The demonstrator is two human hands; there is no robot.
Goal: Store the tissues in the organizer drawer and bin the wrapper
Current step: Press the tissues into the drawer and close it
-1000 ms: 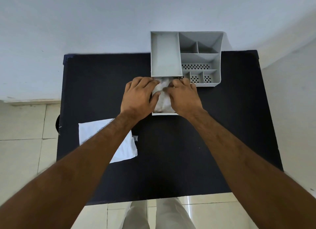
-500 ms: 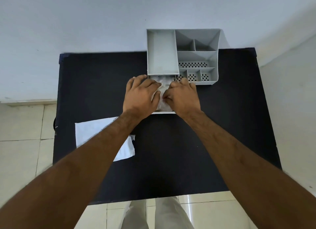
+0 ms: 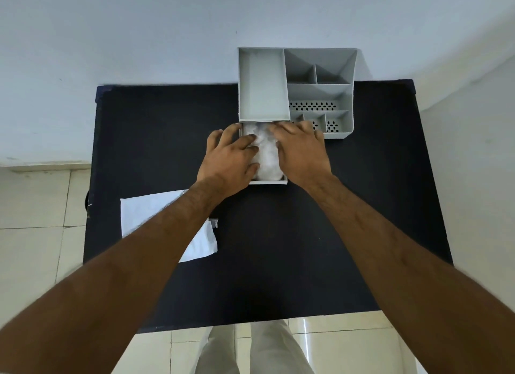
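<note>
Pressing the load flat is the step in hand, I judge, and it goes best with an even, gentle push from both palms so nothing rides above the rim and jams when the drawer slides shut. On the black table (image 3: 278, 262) the grey organizer (image 3: 320, 94) stands at the far edge by the wall, its drawer (image 3: 269, 181) pulled out toward the person. The left hand (image 3: 228, 157) and right hand (image 3: 302, 153) lie side by side, fingers spread and open, palms down on the tissues (image 3: 266, 156), gripping nothing that I can see. Those tissues sit inside the drawer as a white, crumpled, puffy heap showing between the hands; soft stuff like this should spring back if let go early. The wrapper (image 3: 147, 214), white and flat, lies well apart on the table's near left, not yet binned.
</note>
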